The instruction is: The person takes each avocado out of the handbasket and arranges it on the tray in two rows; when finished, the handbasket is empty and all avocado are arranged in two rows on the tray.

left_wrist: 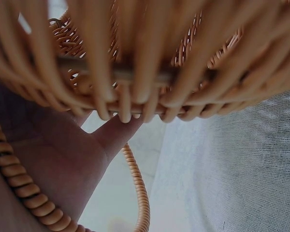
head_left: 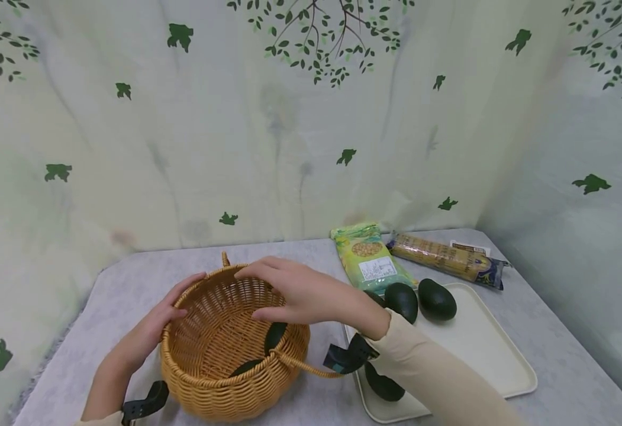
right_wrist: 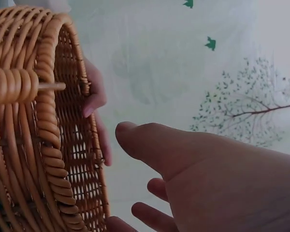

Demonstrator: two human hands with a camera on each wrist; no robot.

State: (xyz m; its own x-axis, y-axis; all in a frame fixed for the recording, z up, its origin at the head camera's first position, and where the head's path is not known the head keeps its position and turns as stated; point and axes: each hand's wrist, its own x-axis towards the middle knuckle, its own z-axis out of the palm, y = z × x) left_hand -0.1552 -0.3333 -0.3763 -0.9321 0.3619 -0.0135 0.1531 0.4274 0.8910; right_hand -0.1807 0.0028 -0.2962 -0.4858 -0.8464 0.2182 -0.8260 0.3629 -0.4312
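The basket stands on the grey table, its mouth upward and leaning to the person. Taking its mouth as a clock, the left hand is at ten o'clock; it holds the rim, thumb over the edge and fingers along the outside. The right hand is over the one o'clock side, rather open, with thumb well apart from the fingers, and it grips nothing; whether its fingertips touch the rim, I cannot tell. Inside, two avocados are partly visible, at four and at six o'clock. The handle goes out from four o'clock.

At three o'clock from the basket is a white tray; other avocados lie at its twelve, eleven and eight o'clock. At two o'clock from the basket lies a yellow-green bag with an oval food picture and a white label, whose print is too small to read. Beyond it, the long packet bears dark lettering, also unreadable, and half covers a printed card.
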